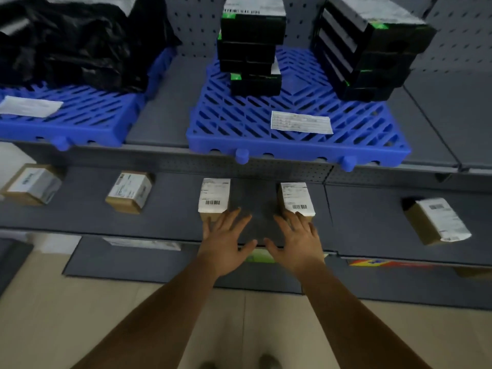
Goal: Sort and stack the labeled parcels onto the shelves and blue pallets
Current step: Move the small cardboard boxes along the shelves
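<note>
Several small brown cardboard parcels with white labels lie in a row on the grey middle shelf (pixel 170 209). My left hand (pixel 226 243) is spread flat, its fingertips at the near end of one parcel (pixel 214 197). My right hand (pixel 296 241) is also spread, its fingertips touching the near end of the neighbouring parcel (pixel 296 199). Neither hand holds anything. Other parcels lie at the far left (pixel 32 186), left of centre (pixel 130 191) and far right (pixel 436 221). Above, a blue pallet (pixel 298 134) carries two stacks of black boxes (pixel 251 46) (pixel 370 46).
A second blue pallet (pixel 66 115) at upper left holds black plastic bags (pixel 72 41) and a loose white label. A paper label (pixel 300 122) lies on the central pallet. Lower shelves jut out below, over a beige tiled floor. Perforated grey panels back the shelving.
</note>
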### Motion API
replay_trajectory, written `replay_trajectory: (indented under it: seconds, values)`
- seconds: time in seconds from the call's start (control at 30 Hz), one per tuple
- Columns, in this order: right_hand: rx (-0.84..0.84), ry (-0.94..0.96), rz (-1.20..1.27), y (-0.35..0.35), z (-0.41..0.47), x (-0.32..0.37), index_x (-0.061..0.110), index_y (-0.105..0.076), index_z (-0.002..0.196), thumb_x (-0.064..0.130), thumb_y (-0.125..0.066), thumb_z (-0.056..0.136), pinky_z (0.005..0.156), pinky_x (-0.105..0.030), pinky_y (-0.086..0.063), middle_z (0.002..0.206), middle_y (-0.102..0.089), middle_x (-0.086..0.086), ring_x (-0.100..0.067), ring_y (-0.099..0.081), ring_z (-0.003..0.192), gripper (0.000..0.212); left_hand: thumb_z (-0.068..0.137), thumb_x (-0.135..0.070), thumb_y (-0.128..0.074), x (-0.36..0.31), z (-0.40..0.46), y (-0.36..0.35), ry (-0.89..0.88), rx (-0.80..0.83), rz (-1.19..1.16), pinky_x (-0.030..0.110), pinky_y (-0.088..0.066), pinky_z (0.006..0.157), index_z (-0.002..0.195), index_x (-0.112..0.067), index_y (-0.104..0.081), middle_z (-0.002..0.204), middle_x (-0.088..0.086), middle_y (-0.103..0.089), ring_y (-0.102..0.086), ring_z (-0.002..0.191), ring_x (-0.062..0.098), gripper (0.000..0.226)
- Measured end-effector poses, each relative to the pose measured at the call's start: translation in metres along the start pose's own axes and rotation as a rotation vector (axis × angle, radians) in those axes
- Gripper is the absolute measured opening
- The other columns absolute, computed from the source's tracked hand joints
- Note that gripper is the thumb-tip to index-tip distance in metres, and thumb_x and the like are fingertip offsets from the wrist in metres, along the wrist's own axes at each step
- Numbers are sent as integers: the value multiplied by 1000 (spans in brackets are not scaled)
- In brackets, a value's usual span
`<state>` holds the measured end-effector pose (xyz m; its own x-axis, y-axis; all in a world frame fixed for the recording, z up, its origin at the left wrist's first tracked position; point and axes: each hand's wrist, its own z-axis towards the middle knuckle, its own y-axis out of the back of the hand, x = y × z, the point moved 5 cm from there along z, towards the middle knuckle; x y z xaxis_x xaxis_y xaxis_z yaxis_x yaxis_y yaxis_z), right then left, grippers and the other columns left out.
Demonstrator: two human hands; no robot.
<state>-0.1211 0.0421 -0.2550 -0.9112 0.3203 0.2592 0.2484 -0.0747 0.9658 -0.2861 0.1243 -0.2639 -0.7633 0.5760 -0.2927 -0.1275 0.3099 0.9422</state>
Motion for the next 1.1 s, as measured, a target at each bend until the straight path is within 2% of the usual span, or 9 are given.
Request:
replay_trajectory:
  seconds: [0.2,0.37,0.57,0.7,0.9,1.1]
  values:
    - [75,-17,-43,-28,37,-47,31,-33,147,66,-40,87,117,-49,-17,158,-23,0,-27,-14,146,70,82,-74,-23,9,34,-25,131,-75,-11,55,-2,116,149,-44,-16,161,-12,-8,-4,147,16,74]
    - [126,-33,-111,-48,68,-70,33,-18,151,67,-33,89,117,-53,-11,161,-4,4,-26,-2,147,72,79,-74,-17,29,61,-41,202,-84,-10,55,3,116,150,-44,-13,161,-12,-3,1,148,15,77]
    - [114,-82,-156,-70,89,-94,36,-17,151,67,-36,89,115,-59,-13,161,4,8,-29,-2,146,72,90,-67,-31,67,96,-55,266,-97,30,57,-2,116,152,-40,-10,162,-13,2,3,148,16,71]
    - [127,-95,-178,-85,101,-100,39,-7,151,66,-36,89,114,-62,-12,160,13,11,-31,4,146,74,92,-65,-32,88,114,-62,265,-78,59,60,0,115,152,-42,-2,161,-13,6,6,148,17,71]
    - [134,-111,-175,-102,109,-104,37,0,152,66,-37,90,114,-62,-15,160,17,10,-32,8,146,77,92,-63,-37,104,128,-78,243,-114,21,60,-5,116,151,-42,-7,161,-11,7,9,148,22,70]
    - [47,-128,-191,-111,111,-102,31,-15,153,62,-40,91,108,-56,-30,162,-2,7,-35,-4,146,73,96,-52,-39,105,131,-84,230,-171,43,60,-20,111,152,-37,-14,162,-7,1,4,148,25,63]
